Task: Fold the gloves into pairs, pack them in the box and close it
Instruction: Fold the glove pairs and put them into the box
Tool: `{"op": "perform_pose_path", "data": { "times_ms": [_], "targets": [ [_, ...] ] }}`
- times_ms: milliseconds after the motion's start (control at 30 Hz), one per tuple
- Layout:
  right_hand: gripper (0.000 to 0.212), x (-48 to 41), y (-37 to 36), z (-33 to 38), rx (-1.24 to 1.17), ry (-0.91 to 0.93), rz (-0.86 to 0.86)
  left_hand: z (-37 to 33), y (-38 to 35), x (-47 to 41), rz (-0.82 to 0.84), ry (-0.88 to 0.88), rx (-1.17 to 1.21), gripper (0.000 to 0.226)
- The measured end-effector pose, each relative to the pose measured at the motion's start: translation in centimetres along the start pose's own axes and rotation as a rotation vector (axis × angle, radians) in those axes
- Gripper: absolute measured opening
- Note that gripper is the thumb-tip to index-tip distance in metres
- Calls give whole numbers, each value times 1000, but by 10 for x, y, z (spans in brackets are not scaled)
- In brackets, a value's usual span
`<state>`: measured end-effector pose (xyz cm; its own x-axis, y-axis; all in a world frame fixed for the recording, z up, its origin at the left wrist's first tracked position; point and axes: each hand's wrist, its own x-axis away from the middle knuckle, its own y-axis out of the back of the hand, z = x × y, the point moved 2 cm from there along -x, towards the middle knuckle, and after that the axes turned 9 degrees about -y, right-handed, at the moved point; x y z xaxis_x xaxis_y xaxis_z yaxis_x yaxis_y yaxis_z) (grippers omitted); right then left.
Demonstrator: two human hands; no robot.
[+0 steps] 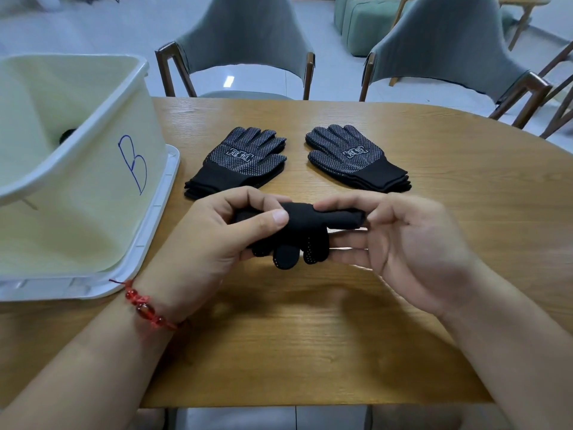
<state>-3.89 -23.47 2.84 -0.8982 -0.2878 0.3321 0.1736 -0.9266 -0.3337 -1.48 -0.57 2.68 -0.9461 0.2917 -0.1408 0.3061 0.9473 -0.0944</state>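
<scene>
folded glove pair [297, 231] held above the worktop [310, 336], between both hands; left hand [217, 240] grips its left end, thumb over the top; right hand [412, 243] pinches the right end, other fingers straight underneath; bundle's long axis runs left-right, dotted fingertips hang down toward the person; box [93, 212] sits to the left, mouth up, on its lid [155, 218]; left hand is nearer, so I'd judge the drop-in goes leftward; two flat stacks, left stack [238, 159] and right stack [356, 156], lie beyond, fingers pointing away, not yet folded
</scene>
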Motion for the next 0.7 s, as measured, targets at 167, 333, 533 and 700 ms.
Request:
{"op": "perform_pose_path", "data": {
  "times_ms": [167, 333, 533, 700],
  "targets": [
    [17, 3, -15, 1, 146, 109, -116, -2, 1, -1, 16, -51, 5, 22],
    [23, 5, -26, 2, 235, 313, -277, -4, 1, 1, -7, -33, 25, 43],
    [26, 5, -38, 10, 189, 360, -261, -14, -1, 6, -122, -64, -31, 33],
    [34, 4, -55, 14, 194, 362, -275, -32, 2, 17, -177, -172, -118, 26]
  ]
}}
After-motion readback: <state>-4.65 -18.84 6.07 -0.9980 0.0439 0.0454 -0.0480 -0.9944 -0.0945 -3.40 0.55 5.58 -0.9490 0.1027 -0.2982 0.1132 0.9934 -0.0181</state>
